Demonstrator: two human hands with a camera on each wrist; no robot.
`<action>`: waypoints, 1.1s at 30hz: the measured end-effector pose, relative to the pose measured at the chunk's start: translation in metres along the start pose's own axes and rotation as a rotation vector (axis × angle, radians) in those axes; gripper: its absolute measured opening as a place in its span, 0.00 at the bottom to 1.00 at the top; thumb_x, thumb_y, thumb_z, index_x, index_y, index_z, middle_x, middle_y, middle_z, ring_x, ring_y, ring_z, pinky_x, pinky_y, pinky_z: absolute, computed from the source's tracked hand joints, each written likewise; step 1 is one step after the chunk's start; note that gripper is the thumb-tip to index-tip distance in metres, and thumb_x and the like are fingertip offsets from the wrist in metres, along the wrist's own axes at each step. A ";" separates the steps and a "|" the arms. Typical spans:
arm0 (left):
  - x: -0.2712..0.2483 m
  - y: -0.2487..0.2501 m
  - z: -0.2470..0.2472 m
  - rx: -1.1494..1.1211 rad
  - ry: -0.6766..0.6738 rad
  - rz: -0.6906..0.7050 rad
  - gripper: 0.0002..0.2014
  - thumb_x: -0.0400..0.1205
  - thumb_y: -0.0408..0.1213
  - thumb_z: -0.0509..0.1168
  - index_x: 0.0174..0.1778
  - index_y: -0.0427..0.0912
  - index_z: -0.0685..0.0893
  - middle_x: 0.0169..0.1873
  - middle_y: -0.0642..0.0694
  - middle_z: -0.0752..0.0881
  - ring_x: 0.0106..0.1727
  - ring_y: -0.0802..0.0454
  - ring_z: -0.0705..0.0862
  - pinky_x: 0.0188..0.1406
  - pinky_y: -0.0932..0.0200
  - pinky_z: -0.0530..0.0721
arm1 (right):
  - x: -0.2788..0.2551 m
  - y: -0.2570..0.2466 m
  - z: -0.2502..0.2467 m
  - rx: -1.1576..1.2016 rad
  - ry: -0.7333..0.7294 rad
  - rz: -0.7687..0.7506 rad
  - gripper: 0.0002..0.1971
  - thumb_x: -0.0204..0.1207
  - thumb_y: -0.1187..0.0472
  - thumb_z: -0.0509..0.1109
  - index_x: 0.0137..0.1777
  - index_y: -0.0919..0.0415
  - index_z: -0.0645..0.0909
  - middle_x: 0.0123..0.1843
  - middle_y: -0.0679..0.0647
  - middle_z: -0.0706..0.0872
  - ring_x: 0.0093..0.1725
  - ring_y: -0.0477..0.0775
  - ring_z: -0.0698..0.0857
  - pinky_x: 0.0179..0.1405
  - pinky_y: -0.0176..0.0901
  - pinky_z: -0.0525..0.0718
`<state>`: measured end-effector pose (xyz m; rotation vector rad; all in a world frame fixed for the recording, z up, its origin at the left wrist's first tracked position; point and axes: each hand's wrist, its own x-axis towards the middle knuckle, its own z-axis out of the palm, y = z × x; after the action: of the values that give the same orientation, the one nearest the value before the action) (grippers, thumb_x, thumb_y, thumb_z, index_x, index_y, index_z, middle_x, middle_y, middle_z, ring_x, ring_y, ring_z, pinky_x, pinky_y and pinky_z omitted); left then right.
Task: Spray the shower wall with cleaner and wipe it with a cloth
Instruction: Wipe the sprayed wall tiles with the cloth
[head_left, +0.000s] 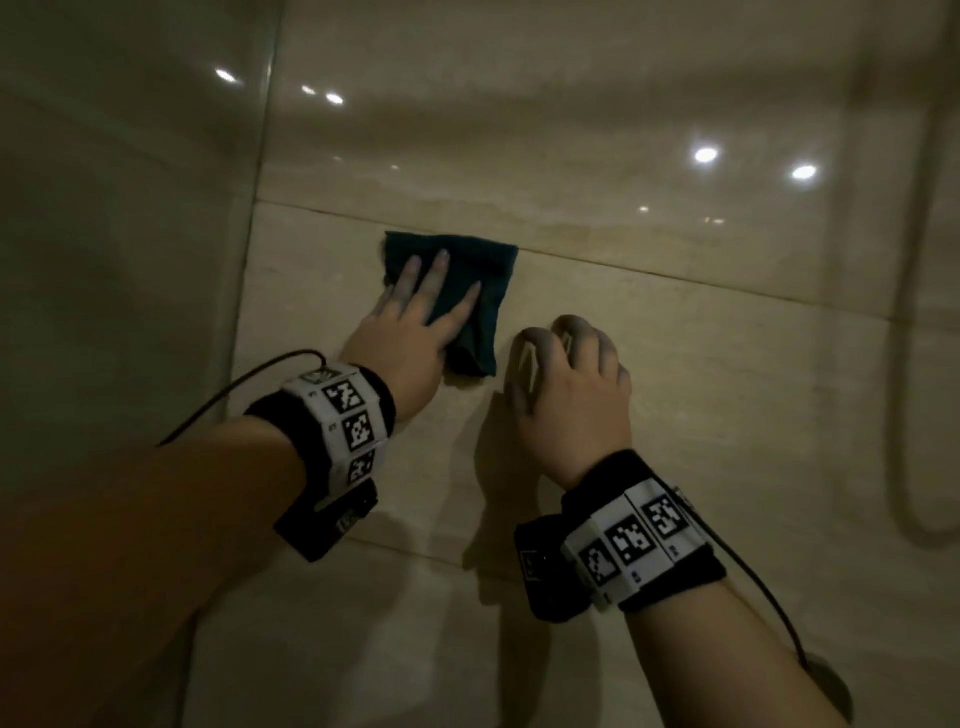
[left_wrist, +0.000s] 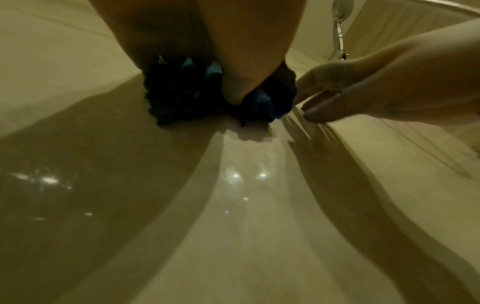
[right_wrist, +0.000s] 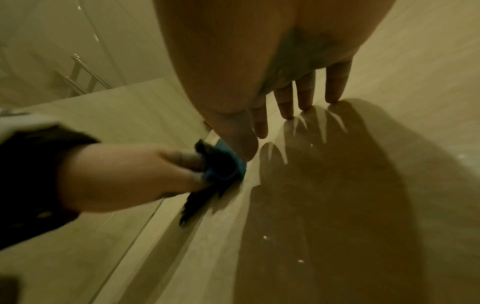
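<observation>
cloth (head_left: 470, 280) flat on shower wall (head_left: 675, 364) under left hand (head_left: 410, 332), right hand (head_left: 566, 384) just right of it

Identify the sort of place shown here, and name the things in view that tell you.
Most likely a tiled shower: glossy beige wall tiles, a shower hose hanging at right, and the left hand pressing a dark cloth flat to the wall.
</observation>
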<state>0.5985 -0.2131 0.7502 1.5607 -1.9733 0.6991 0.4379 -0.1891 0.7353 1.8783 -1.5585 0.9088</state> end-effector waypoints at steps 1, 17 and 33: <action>-0.006 0.004 0.004 0.023 -0.025 0.024 0.33 0.87 0.38 0.49 0.82 0.56 0.36 0.81 0.45 0.28 0.83 0.41 0.33 0.83 0.49 0.46 | -0.002 0.003 -0.001 -0.007 -0.003 0.005 0.27 0.79 0.47 0.60 0.77 0.47 0.61 0.82 0.55 0.56 0.81 0.59 0.53 0.76 0.54 0.59; 0.031 0.059 -0.024 0.144 -0.062 0.159 0.34 0.88 0.38 0.50 0.81 0.57 0.33 0.80 0.45 0.26 0.83 0.42 0.30 0.83 0.48 0.39 | -0.022 0.067 -0.017 -0.042 -0.033 0.070 0.33 0.79 0.49 0.61 0.81 0.46 0.51 0.84 0.52 0.50 0.83 0.55 0.48 0.80 0.52 0.55; 0.005 0.132 0.004 0.118 -0.095 0.250 0.35 0.87 0.37 0.51 0.81 0.57 0.34 0.80 0.44 0.25 0.82 0.41 0.28 0.82 0.48 0.36 | -0.062 0.139 -0.026 -0.154 -0.119 0.117 0.31 0.83 0.53 0.55 0.82 0.46 0.46 0.85 0.52 0.43 0.84 0.55 0.42 0.81 0.53 0.52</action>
<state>0.4683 -0.1930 0.7404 1.4508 -2.2604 0.8681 0.2912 -0.1577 0.7016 1.7764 -1.7728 0.7140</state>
